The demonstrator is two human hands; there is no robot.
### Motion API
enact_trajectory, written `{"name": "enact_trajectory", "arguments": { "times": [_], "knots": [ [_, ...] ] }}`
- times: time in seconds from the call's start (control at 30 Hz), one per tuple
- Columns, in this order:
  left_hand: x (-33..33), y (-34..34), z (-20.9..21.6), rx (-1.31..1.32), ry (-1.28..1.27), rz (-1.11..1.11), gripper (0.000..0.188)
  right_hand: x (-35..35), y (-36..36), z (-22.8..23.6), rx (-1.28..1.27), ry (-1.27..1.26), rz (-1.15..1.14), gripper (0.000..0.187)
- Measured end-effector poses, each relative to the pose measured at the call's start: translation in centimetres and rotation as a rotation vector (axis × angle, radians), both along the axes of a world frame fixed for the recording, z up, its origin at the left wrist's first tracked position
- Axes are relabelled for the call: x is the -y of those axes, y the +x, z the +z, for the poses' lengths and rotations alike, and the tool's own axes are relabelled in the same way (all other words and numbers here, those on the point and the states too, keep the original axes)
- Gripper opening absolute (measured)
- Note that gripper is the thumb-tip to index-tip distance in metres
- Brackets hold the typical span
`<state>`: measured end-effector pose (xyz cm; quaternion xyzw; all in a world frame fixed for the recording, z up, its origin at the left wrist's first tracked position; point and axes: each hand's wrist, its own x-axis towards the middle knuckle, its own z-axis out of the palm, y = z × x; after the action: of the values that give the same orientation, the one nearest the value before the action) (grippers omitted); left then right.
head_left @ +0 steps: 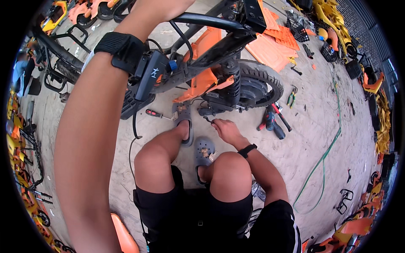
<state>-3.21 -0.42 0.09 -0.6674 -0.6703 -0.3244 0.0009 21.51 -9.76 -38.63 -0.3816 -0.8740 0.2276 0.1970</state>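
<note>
Working on this black bike frame (215,55) just ahead of my feet, and I'd call it partway, going only by how it sits: orange panels (269,51) lie loose on the floor past it (can't tell if they're off this one), while an orange piece (202,84) is on the frame and the knobbly wheel (255,89) is mounted, so those look not done, if they're meant to come off at all. My right hand (229,131) has its fingers pinched round a small dark tool (207,119) near the wheel. Left hand (165,8) is up on the black tube (206,19), but the top edge cuts it off so I can't tell how tight the fingers are. Counting up: one screwdriver (155,113), one drill (271,120), one pair of pliers (291,97), one red-and-black handle (283,118), two grey clogs (204,145), panels overlapping too much to count
</note>
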Motion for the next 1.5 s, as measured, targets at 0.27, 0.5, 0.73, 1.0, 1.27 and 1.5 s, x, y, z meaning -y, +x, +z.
{"name": "enact_trajectory", "arguments": {
  "times": [0.27, 0.5, 0.73, 1.0, 1.27, 1.5],
  "knots": [
    [0.7, -0.4, 0.4, 0.025, -0.007, 0.009, 0.025, -2.5, 1.7, 5.8, 0.278, -0.014, 0.073, 0.021],
    [0.8, -0.2, 0.8, 0.039, -0.067, 0.037, 0.026, -4.3, 0.1, 10.6, 0.503, 0.029, 0.082, 0.021],
    [-1.4, -1.6, -1.1, -0.114, -0.023, 0.128, 0.032, -4.2, -1.7, 10.8, 0.651, 0.066, 0.041, 0.021],
    [-0.2, -0.6, 1.1, -0.013, -0.283, 0.064, 0.032, -3.5, -1.1, 9.7, 0.668, 0.064, 0.014, 0.023],
    [0.1, -1.1, 0.8, -0.013, -0.187, 0.008, 0.023, -4.8, -1.5, 9.3, 0.567, -0.175, -0.111, 0.03],
    [0.1, -1.1, 0.5, -0.003, -0.195, -0.008, 0.02, -5.3, -0.6, 7.2, 0.64, -0.177, -0.191, 0.036]
  ]
}}
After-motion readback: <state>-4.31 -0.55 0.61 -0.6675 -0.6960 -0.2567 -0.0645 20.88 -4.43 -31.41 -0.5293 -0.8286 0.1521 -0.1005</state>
